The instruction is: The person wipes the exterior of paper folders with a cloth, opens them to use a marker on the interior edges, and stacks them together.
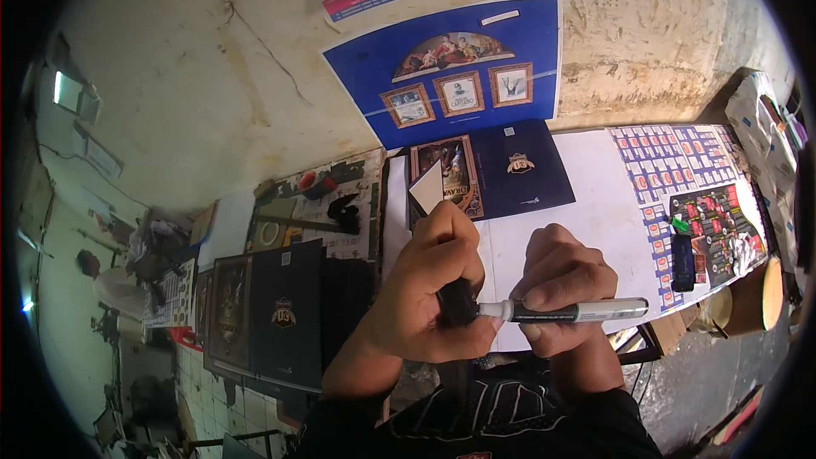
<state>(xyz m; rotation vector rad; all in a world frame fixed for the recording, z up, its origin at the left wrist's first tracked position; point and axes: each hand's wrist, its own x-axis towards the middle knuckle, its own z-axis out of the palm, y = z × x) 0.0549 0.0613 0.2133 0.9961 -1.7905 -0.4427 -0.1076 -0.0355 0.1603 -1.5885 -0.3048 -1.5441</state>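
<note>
Above the near part of the white-covered table [591,183], my two hands meet. My left hand [421,280] is closed around a small black object [460,303], whose kind I cannot make out. My right hand [565,276] grips a marker [610,311] with a grey and black barrel, lying nearly level. Its white front end points left and meets the black object, so the tip is hidden. Beyond my hands lies a navy printed folder [540,183] with a crest and a framed picture panel. A cream triangular flap [431,191] shows beside that panel.
Left stands a stack of dark printed folders [297,336]. Behind it, a worn board [293,242] bears a red-rimmed container [316,183] and black-stained items. Rightward are label sheets [654,166], a dark leaflet [722,217] and a black oblong object [682,263]. A blue poster [357,59] leans against the wall.
</note>
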